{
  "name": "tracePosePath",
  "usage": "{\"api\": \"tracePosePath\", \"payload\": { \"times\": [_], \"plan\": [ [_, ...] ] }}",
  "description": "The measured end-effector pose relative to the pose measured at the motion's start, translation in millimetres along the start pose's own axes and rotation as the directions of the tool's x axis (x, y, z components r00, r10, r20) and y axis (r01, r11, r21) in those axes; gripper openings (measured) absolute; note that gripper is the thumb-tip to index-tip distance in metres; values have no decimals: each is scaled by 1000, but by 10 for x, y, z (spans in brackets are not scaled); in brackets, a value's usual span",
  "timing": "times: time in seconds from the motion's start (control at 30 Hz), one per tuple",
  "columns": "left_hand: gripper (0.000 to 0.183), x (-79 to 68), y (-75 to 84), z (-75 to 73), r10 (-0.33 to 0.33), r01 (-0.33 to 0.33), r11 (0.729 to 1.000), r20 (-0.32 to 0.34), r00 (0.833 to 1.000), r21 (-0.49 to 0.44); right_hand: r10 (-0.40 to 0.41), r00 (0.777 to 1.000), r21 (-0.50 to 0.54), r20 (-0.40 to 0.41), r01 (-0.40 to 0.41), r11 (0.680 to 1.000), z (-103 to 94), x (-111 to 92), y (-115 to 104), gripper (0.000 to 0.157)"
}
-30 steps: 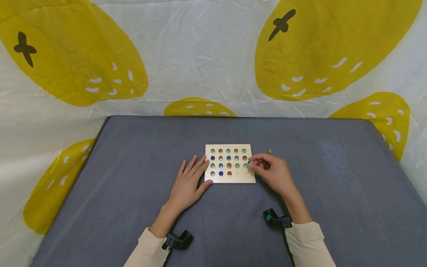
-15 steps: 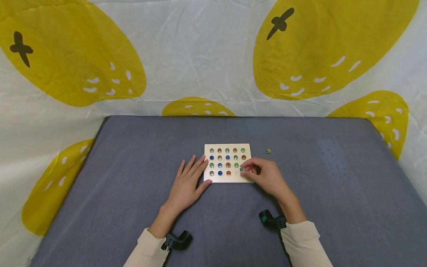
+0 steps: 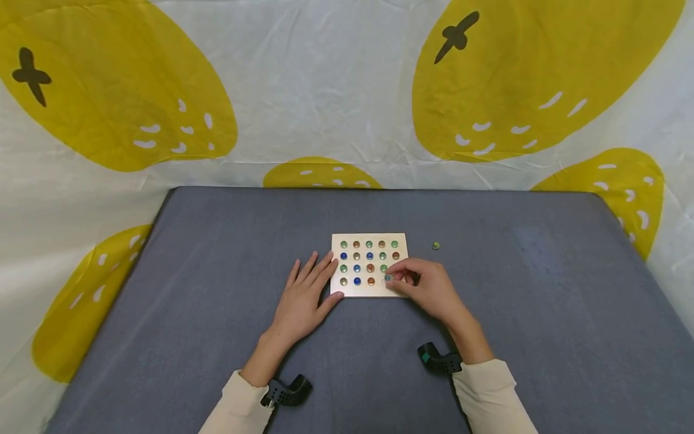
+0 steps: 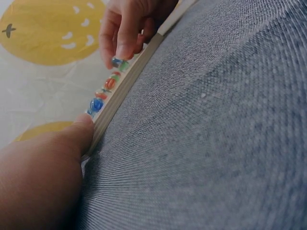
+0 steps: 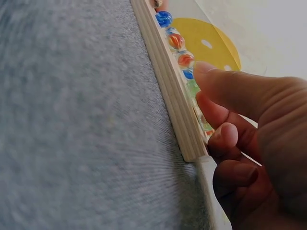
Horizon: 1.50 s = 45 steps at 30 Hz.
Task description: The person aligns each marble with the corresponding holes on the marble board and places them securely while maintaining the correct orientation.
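A pale wooden board lies on the cloth with rows of glass marbles seated in it, green, blue, orange and clear. My left hand rests at the board's left edge with its fingers spread; its thumb touches the near left corner. Between thumb and forefinger my right hand pinches a bluish marble just over the front row, right of an orange marble. The right hand covers the board's near right corner. In the left wrist view this pinched marble shows below the fingertips.
A single yellow-green marble lies on the grey cloth beyond the board's right side. A white curtain with yellow fruit shapes hangs behind the table's far edge.
The right hand has carried its marble left from the board's right edge to above the front row. My left hand has stayed in place on the board.
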<state>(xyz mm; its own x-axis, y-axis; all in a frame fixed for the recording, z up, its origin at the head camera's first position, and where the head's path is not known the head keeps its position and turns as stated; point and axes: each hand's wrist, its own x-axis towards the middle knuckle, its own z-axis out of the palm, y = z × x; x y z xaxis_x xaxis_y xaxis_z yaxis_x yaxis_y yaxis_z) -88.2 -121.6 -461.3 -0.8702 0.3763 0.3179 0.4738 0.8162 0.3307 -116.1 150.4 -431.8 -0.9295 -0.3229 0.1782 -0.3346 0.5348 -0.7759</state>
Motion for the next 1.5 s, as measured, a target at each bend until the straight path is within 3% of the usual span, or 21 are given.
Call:
{"api": "tracePosePath", "payload": {
  "times": [0.53,1.5],
  "plan": [
    [62,-13,5,1,-3,3,1000,9,1000,-4,-66,998,-80,16,67,995,51,2,6,16],
    [62,4,9,-11,-7,7,1000,12,1000,-14,-60,998,-90,18,61,994,57,24,-10,16]
  ]
}}
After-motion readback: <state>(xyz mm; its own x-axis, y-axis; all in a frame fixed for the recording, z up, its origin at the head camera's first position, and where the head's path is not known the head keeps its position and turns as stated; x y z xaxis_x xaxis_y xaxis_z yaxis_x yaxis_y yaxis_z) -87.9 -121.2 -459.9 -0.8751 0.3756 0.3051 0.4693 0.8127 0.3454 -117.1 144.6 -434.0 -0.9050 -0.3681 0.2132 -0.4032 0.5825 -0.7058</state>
